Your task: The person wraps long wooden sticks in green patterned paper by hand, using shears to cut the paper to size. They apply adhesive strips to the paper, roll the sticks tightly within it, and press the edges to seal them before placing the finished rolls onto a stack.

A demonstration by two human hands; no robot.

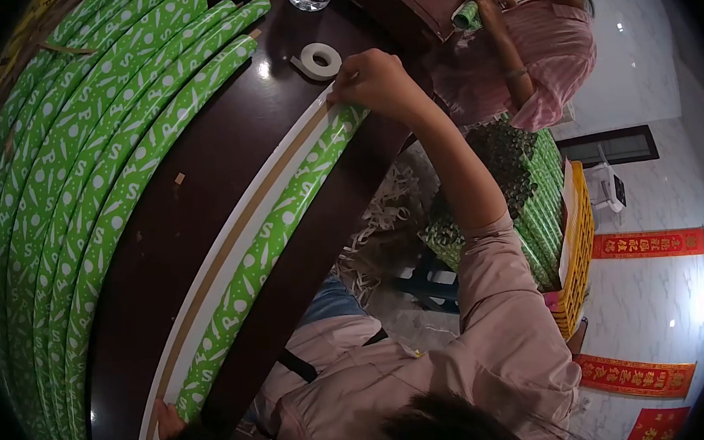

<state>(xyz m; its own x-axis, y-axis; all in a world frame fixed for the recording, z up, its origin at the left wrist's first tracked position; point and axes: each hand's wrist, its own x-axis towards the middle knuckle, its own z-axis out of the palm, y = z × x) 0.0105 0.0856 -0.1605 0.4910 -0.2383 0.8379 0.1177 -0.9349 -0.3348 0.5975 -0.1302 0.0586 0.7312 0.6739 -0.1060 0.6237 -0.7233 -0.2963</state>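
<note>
The green printed sheet (265,249) lies on the dark table (193,191) between my hands, its long axis slanting from near left to far right, with a brown strip (230,242) along its pale left border. My right hand (370,84) is nearer its far end, arm stretched forward, wrist bent over, thumb and fingertips pinching the edge just beside the white tape roll (320,61). My left hand (168,420) touches the near part; hair hides its grip, so I cannot tell it.

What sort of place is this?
Probably a small workshop: long green patterned rolls on a dark glossy table, a white tape roll, and a co-worker in pink stripes holding another roll.
</note>
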